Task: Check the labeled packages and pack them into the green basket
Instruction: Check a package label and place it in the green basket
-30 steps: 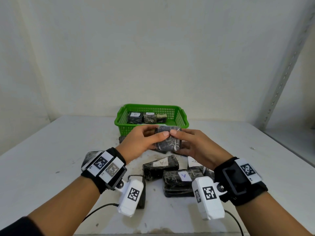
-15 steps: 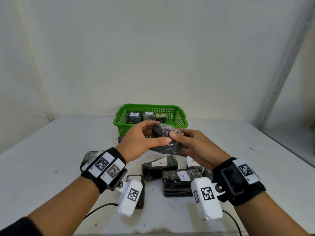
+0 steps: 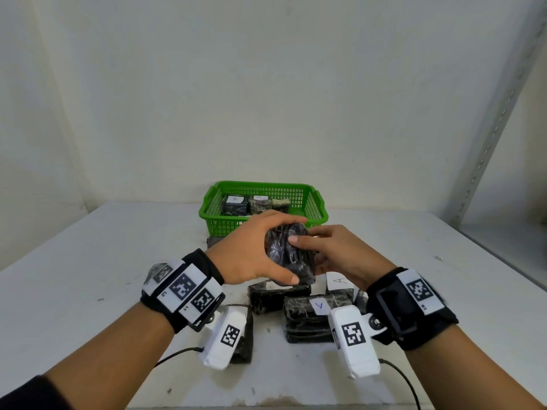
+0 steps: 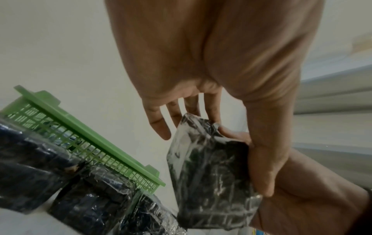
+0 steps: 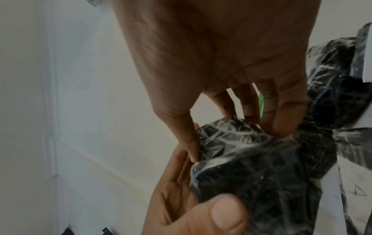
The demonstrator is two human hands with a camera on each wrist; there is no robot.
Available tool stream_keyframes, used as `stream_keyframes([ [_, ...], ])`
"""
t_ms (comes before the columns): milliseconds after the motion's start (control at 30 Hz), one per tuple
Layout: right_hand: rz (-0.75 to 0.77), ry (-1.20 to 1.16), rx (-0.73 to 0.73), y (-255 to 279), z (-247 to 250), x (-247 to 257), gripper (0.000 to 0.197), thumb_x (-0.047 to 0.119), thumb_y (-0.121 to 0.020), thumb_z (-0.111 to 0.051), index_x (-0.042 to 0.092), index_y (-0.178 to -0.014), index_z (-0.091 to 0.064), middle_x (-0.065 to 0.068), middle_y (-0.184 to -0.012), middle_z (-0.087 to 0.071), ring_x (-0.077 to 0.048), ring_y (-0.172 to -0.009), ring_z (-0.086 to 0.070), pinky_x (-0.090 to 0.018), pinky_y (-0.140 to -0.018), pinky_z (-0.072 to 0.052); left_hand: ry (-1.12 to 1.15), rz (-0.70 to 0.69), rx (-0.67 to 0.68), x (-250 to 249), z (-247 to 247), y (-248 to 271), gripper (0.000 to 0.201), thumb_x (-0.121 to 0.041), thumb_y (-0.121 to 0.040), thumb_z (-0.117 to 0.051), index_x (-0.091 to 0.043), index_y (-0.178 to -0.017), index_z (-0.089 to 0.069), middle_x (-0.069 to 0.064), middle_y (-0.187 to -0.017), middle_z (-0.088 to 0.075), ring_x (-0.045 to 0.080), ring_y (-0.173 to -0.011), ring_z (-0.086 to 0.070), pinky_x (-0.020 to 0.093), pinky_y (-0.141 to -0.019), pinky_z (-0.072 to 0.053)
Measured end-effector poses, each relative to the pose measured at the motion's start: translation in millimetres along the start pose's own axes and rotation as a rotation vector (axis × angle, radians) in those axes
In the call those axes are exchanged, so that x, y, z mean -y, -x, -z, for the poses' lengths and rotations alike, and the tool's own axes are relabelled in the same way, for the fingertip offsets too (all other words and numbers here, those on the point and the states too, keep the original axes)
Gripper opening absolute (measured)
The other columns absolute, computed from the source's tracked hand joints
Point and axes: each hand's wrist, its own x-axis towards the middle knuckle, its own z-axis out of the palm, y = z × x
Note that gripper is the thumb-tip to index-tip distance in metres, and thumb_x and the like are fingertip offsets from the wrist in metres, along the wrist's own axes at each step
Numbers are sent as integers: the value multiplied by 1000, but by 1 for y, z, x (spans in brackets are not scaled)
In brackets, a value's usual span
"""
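A black plastic-wrapped package (image 3: 288,255) is held in the air in front of the green basket (image 3: 313,208). My left hand (image 3: 251,253) grips it from the left, thumb along its lower edge (image 4: 213,171). My right hand (image 3: 334,253) pinches it from the right, thumb on its front face (image 5: 257,167). No label shows on the held package. Inside the basket stand three packages, one labelled B (image 3: 235,202), one labelled A (image 3: 260,202). On the table below lie more black packages with A labels (image 3: 313,315).
The white table (image 3: 88,276) runs to a wall behind the basket. A perforated metal upright (image 3: 497,122) and a shelf stand at the right. Another package (image 3: 155,270) lies partly hidden behind my left wrist. Cables trail from the wrist cameras near the table's front edge.
Both hands have turned the package from lying across to standing on end, slightly tilted. My left thumb has slid down to its lower edge.
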Motion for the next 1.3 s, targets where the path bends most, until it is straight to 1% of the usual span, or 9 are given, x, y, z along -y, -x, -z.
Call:
stream_keyframes([
  [167,53,-205,-103,-4,3,-8,41,20,-87,-81,2,-121,-67,-20,-111,-75,-31,-81,-77,-36,-68,-63,267,205,-80,5,-6,0,99,-60,-66,-80,-43,-149,-28,-13,-143,-47,9,-121,-58,37,-101,-50],
  [233,80,-271,-126,-4,3,-9,40,18,-88,-80,2,-123,-66,-21,-115,-74,-41,-91,-76,-46,-80,-64,487,342,-92,6,-8,-2,76,-46,-80,-75,-29,-146,-41,0,-132,-60,22,-105,-70,47,-88,-58],
  [333,85,-326,-119,-3,3,-6,40,12,-89,-78,5,-125,-63,-22,-119,-72,-38,-90,-76,-51,-88,-62,622,350,-129,4,-8,-5,39,-16,-90,-69,-11,-128,-61,13,-115,-71,30,-97,-72,50,-86,-58],
  [533,64,-272,-71,-5,2,-7,48,14,-85,-82,3,-128,-63,-18,-118,-74,-30,-101,-77,-42,-88,-63,513,265,-201,8,-7,-7,50,-4,-82,-76,-17,-128,-63,4,-112,-73,22,-93,-74,39,-79,-61],
  [767,101,-281,-13,-1,6,-11,50,-2,-87,-77,13,-132,-61,-15,-128,-70,-28,-111,-74,-39,-93,-61,187,176,-331,15,-12,-3,59,-21,-74,-82,-29,-129,-62,-15,-115,-68,2,-105,-65,29,-92,-55],
  [967,-25,-329,33,-2,4,-5,70,35,-73,-84,11,-134,-60,-17,-121,-74,-37,-99,-77,-44,-91,-61,109,127,-352,22,-8,-5,68,-23,-60,-84,-34,-124,-62,-15,-117,-65,5,-103,-64,36,-86,-58],
  [1100,-17,-370,-63,-6,0,-4,47,21,-90,-78,3,-130,-60,-22,-124,-70,-32,-89,-78,-40,-82,-64,96,84,-340,23,-8,-5,71,-32,-61,-90,-39,-125,-60,-17,-122,-61,0,-111,-59,28,-96,-51],
  [1167,-11,-427,-88,-9,-1,-5,44,14,-93,-74,1,-132,-57,-24,-126,-68,-34,-93,-77,-40,-82,-64,143,103,-343,22,-8,-5,71,-37,-65,-89,-39,-129,-57,-17,-126,-59,0,-112,-58,25,-94,-51],
  [1300,-14,-481,-65,-12,1,-7,40,13,-96,-70,-4,-130,-60,-27,-130,-65,-39,-105,-74,-44,-87,-64,617,333,-312,26,-9,-10,80,-50,-65,-84,-18,-133,-55,4,-127,-61,20,-103,-71,43,-78,-61],
])
